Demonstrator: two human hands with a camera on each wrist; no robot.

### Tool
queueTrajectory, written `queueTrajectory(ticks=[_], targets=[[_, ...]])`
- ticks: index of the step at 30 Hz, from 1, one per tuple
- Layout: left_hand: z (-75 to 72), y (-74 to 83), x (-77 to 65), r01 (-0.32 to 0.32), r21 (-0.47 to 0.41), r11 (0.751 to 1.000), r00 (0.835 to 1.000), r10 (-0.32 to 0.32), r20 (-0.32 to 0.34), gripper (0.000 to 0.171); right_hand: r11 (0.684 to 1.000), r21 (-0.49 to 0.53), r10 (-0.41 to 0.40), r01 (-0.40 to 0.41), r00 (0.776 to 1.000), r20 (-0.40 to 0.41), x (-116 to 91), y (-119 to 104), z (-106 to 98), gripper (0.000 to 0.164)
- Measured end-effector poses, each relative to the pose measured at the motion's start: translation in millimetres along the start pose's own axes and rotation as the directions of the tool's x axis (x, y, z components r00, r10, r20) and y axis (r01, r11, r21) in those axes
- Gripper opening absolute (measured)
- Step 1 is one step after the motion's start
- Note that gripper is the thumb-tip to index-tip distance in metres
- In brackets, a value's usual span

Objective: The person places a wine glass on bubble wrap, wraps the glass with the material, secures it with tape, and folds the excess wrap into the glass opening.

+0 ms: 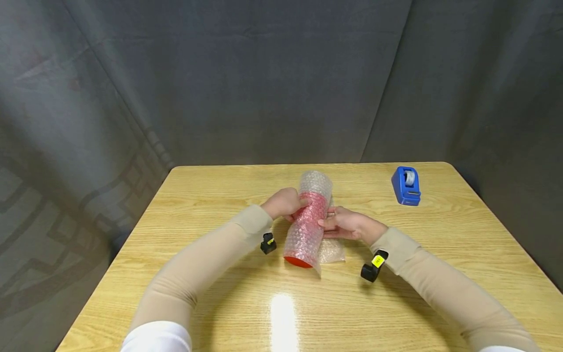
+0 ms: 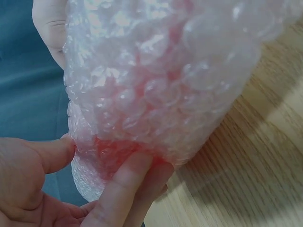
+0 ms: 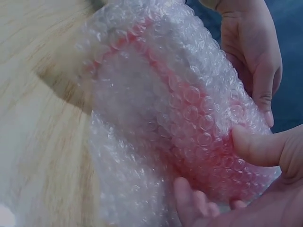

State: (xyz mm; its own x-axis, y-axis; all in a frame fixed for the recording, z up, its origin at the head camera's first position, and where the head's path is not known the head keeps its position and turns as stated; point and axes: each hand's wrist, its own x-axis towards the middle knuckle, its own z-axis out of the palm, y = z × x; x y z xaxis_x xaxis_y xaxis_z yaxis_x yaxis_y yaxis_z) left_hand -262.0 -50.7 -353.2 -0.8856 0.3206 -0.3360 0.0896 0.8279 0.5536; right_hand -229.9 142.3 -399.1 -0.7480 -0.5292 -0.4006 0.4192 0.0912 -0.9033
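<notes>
A red cylinder-shaped object (image 1: pixel 298 262) is rolled in clear bubble wrap (image 1: pixel 315 182) near the middle of the table, its red end showing at the near opening. My left hand (image 1: pixel 283 203) grips the roll from its left side, thumb on one side and fingers curled underneath in the left wrist view. On the right side, my right hand (image 1: pixel 349 225) holds the roll with the thumb (image 3: pixel 258 146) on top and the fingers low against the wrap. A loose flap of bubble wrap (image 1: pixel 332 252) sticks out to the right, beneath the right hand.
A blue tape dispenser (image 1: pixel 406 187) with a roll of clear tape stands at the back right of the wooden table (image 1: pixel 211 195). Dark grey cloth (image 1: pixel 264 88) hangs behind the table and along both sides.
</notes>
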Motion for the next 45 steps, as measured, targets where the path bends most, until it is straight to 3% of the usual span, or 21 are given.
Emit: queueTrajectory(ticks=[5, 8, 14, 22, 26, 29, 37, 45], targets=[[0.2, -0.1, -0.5, -0.003, 0.005, 1.0, 1.0, 0.003, 0.001, 0.039, 0.997, -0.067, 0.017, -0.022, 0.997, -0.074, -1.5, -3.9, 4.8, 0.032], [0.2, 0.1, -0.9, -0.005, 0.004, 1.0, 1.0, 0.005, -0.003, 0.04, 0.999, -0.017, 0.031, -0.033, 0.997, -0.074, -2.3, -5.9, 7.2, 0.029], [1.0, 0.3, -1.4, -0.001, -0.015, 1.0, 1.0, 0.0, -0.005, 0.038, 0.994, 0.094, 0.053, -0.049, 0.998, -0.045, -3.7, -5.9, 6.9, 0.039], [1.7, -0.7, -0.8, -0.01, -0.007, 1.0, 1.0, 0.01, 0.001, 0.038, 0.98, 0.187, 0.072, -0.073, 0.997, 0.015, -2.2, -5.1, 5.2, 0.014], [1.6, -1.5, 0.2, -0.016, 0.006, 1.0, 1.0, 0.016, 0.004, 0.04, 0.97, 0.228, 0.087, -0.089, 0.996, 0.022, -1.2, -6.3, 5.3, 0.022], [1.6, -1.7, 2.1, -0.01, 0.01, 1.0, 1.0, 0.01, 0.007, 0.042, 0.972, 0.219, 0.083, -0.088, 0.996, 0.036, -1.1, -6.8, 6.1, 0.03], [1.6, -0.8, 2.8, -0.005, 0.003, 1.0, 1.0, 0.005, 0.015, 0.04, 0.98, 0.188, 0.058, -0.064, 0.998, 0.035, 1.4, -5.7, 8.2, 0.013], [0.9, 0.9, 1.0, -0.014, -0.001, 1.0, 1.0, 0.014, 0.017, 0.04, 0.986, 0.156, 0.061, -0.064, 0.998, 0.026, 1.1, -6.0, 9.0, 0.016]])
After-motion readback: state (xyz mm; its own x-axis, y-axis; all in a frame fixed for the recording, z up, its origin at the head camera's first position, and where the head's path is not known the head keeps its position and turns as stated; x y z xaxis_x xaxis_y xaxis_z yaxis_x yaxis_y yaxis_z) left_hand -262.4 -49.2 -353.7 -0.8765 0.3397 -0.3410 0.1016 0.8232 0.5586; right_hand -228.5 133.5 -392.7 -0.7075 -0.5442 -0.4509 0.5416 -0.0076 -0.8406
